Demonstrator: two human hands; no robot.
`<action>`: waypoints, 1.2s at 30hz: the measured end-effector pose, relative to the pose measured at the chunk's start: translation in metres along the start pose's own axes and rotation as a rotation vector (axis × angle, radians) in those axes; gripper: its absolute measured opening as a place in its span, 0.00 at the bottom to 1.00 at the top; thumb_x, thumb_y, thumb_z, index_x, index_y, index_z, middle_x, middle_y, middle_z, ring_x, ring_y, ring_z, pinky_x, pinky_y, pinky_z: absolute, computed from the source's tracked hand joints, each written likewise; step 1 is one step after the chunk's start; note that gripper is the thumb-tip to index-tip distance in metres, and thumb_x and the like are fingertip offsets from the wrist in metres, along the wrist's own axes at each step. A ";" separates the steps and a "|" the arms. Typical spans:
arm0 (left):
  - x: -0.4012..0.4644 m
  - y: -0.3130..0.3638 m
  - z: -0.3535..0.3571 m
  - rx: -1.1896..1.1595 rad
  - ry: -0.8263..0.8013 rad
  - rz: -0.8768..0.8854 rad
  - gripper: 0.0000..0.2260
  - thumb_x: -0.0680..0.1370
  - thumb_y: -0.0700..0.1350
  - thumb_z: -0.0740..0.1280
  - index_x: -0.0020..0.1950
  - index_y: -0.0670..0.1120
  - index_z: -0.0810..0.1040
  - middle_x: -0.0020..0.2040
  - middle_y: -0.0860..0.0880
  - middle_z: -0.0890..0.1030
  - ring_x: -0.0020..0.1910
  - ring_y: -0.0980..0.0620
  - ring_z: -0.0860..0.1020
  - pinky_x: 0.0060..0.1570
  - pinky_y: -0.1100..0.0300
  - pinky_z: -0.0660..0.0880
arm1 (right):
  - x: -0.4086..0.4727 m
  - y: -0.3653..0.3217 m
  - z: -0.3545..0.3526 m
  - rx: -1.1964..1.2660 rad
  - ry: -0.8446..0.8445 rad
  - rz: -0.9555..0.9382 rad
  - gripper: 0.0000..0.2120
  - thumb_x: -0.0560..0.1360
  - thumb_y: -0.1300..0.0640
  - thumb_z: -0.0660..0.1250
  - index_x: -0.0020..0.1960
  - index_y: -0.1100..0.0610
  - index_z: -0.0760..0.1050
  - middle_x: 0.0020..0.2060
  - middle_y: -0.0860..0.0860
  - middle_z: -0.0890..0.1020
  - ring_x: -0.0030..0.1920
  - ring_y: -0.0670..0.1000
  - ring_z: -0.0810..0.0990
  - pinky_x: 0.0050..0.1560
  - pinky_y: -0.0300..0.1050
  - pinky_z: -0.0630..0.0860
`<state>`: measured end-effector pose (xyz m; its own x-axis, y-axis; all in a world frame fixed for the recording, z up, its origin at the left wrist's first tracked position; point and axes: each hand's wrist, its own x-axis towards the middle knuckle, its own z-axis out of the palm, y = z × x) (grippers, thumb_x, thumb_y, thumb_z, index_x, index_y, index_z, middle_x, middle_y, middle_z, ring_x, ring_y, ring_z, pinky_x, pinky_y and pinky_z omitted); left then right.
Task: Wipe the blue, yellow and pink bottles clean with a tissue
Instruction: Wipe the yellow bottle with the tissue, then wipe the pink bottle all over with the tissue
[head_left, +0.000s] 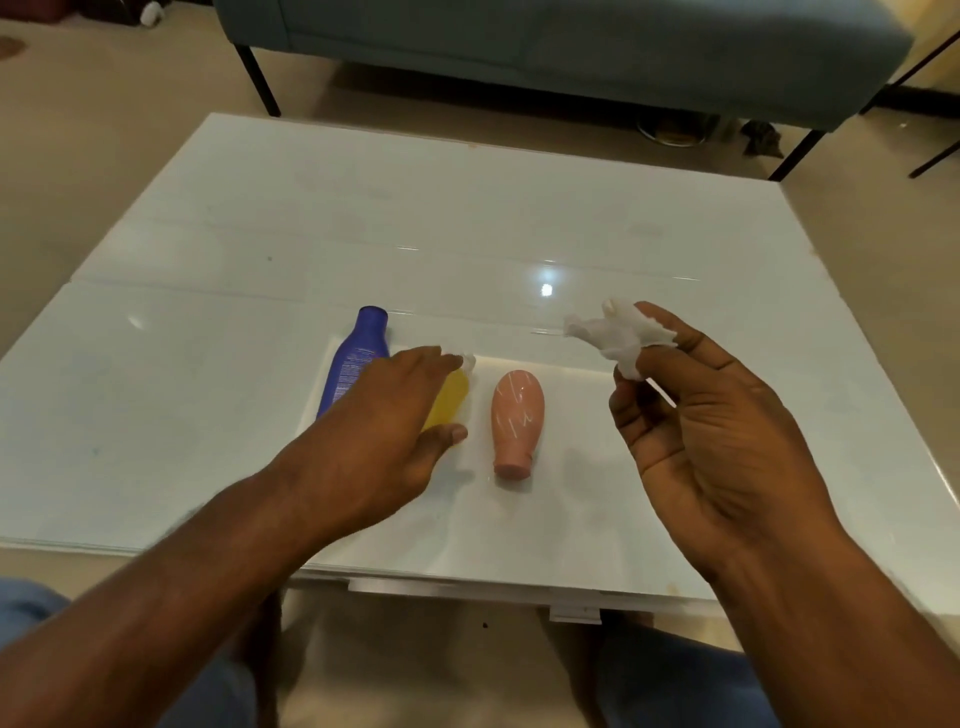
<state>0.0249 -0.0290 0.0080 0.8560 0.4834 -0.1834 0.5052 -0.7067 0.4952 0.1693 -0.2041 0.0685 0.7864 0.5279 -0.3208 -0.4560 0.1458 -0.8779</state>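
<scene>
The tissue (618, 338) is pinched in the right hand (696, 431); the left hand (384, 415), fingers loosely spread, is held over the yellow bottle (449, 400), which could be rolled into the pink bottle (517, 421) by a careless grasp.

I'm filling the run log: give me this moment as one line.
left hand: open over yellow bottle | right hand: pinches tissue, raised | blue bottle, pink bottle: lying, untouched

The left hand (387, 415) hides much of the yellow bottle (451, 400).

We've got a blue bottle (355, 360), yellow bottle (450, 397), pink bottle (516, 418) with white streaks, white tissue (618, 335), glossy white table (363, 218).
</scene>
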 end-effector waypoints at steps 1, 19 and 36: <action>-0.003 0.002 0.000 0.026 -0.043 -0.019 0.32 0.81 0.58 0.65 0.83 0.56 0.55 0.83 0.56 0.60 0.80 0.52 0.63 0.75 0.55 0.65 | 0.001 0.000 -0.001 0.004 0.011 0.001 0.13 0.80 0.63 0.70 0.50 0.49 0.90 0.51 0.50 0.91 0.46 0.48 0.90 0.49 0.38 0.85; 0.005 -0.008 0.011 0.057 -0.110 -0.164 0.38 0.81 0.56 0.69 0.84 0.54 0.49 0.83 0.54 0.59 0.79 0.51 0.64 0.74 0.57 0.65 | 0.004 0.005 -0.001 0.037 -0.044 -0.017 0.10 0.77 0.64 0.73 0.56 0.54 0.87 0.55 0.52 0.90 0.56 0.53 0.90 0.48 0.38 0.85; 0.022 -0.017 0.005 0.135 0.063 -0.002 0.56 0.66 0.71 0.75 0.84 0.54 0.51 0.83 0.53 0.58 0.83 0.49 0.52 0.79 0.46 0.53 | 0.014 0.033 0.004 -0.640 -0.077 -0.291 0.09 0.77 0.58 0.77 0.55 0.46 0.87 0.51 0.43 0.89 0.54 0.45 0.87 0.55 0.40 0.84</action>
<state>0.0351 -0.0089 -0.0089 0.8486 0.5132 -0.1281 0.5204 -0.7668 0.3757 0.1636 -0.1887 0.0367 0.7968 0.6032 -0.0356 0.1214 -0.2175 -0.9685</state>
